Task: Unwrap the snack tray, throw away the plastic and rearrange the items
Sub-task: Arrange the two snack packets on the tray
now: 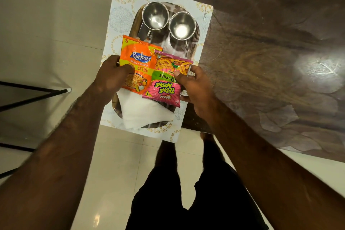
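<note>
Broadly, a brown table (261, 43) fills the 3 o'clock side, with a patterned mat (119, 15) overhanging its 9 o'clock edge. On the mat lies a steel tray (175, 46). The left hand (112, 76) grips the orange packet (138, 61) at its 9 o'clock edge, thumb on top; the right hand (194, 84) pinches the pink packet (164, 84) at its 3 o'clock edge. Both packets are mid-tray, pink overlapping orange, above a white napkin (141, 114) at 6 o'clock. A cup (155, 15) and a second cup (182, 26) stand side by side at 12 o'clock
</note>
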`<control>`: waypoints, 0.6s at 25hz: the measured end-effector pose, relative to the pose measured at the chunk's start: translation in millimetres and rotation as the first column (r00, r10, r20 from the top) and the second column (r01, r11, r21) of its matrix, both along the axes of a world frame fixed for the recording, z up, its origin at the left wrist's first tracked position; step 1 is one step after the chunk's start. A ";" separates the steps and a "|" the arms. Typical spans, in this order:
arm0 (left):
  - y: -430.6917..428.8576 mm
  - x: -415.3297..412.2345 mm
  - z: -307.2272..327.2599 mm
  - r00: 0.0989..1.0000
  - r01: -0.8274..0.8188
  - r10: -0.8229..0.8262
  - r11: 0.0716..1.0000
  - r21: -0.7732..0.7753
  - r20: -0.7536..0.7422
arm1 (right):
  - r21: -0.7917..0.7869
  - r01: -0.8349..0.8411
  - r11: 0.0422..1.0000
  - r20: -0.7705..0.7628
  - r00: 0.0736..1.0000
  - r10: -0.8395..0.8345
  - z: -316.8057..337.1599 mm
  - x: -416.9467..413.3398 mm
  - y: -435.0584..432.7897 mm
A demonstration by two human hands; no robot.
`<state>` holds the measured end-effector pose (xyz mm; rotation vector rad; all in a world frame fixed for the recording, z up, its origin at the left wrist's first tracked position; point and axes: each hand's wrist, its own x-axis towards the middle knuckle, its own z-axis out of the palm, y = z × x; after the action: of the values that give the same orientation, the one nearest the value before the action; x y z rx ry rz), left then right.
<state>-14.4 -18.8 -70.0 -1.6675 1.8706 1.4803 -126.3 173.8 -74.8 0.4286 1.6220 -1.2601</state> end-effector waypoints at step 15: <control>-54.7 50.6 -20.8 0.989 0.095 -0.069 0.976 -0.198 0.134 | 0.150 0.129 0.980 -0.050 0.991 -0.123 -22.9 11.8 -13.6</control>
<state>36.2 -73.5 -90.8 -1.7023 2.0527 1.1557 -114.4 160.2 -97.7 0.6130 1.7556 -1.2482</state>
